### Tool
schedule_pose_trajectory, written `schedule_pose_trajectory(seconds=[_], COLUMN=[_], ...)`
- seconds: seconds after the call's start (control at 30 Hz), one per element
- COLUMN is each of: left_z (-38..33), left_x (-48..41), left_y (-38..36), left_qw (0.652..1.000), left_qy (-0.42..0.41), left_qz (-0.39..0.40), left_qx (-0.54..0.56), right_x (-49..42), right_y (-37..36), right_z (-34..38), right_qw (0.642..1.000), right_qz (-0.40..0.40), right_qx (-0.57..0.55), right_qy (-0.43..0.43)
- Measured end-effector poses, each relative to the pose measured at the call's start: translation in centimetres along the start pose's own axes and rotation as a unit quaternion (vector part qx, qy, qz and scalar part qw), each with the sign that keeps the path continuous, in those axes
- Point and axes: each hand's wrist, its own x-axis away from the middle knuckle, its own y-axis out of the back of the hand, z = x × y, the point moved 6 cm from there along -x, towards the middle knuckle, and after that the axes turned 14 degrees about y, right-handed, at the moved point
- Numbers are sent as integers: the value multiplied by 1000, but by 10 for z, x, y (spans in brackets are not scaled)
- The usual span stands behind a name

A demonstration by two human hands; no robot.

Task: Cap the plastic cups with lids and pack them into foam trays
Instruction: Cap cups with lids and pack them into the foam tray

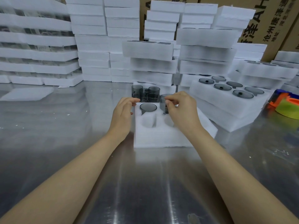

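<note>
Steel table (48, 126) spread under everything. White foam stacks (90, 46) walled off the space behind the foam tray (161, 136), which sat directly in front of the person, and brown cardboard cartons (275, 21) rose behind the stacks to its far right. Just right of the foam tray sat a filled tray (210, 101) showing six lidded cups, with tape rolls (288, 109) farther right again.

The left hand (123, 112) lay curled at the foam tray's far left corner. Whether it gripped the foam or only rested there could not be told. The right hand (182, 110) pinched the rim of the held cup (162, 102) between thumb and forefinger, above the tray's far right pocket.

One capped cup (148, 107) sat seated in the far left pocket, and two empty pockets showed nearer the person. At least three loose cups (137, 91), uncapped, stood touching just behind the tray.

The cups looked like thin smoky plastic: probably light, stiff and smooth enough to slip, and liable to crack if squeezed. The rim seemed the safest place to hold one, lowering it straight into the soft foam, which would likely hug it.
</note>
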Motion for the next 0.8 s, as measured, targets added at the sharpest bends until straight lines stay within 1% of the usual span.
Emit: schedule_pose_trajectory(seconds=[0.2,0.37,0.53,0.63,0.73,0.8], left_z=[-1,2,2,3,2,1], left_x=[1,-2,-2,-2,-1,0], left_y=[0,0,1,1,1,1], left_qw=[1000,1000,1000,1000,1000,1000], left_qy=[-5,4,3,5,4,2], left_qz=[-3,-13,-21,-22,-17,-9], left_qx=[-10,-14,-10,-12,-14,-13], right_x=[1,1,1,1,2,4], right_y=[6,4,-3,-4,-7,-11], right_z=[2,0,-2,-9,-10,-7], right_qw=[999,999,998,994,992,990], right_qz=[-11,3,61,85,110,136], right_qx=[-35,-35,28,70,51,40], right_qy=[-9,-21,-11,-26,-31,-15])
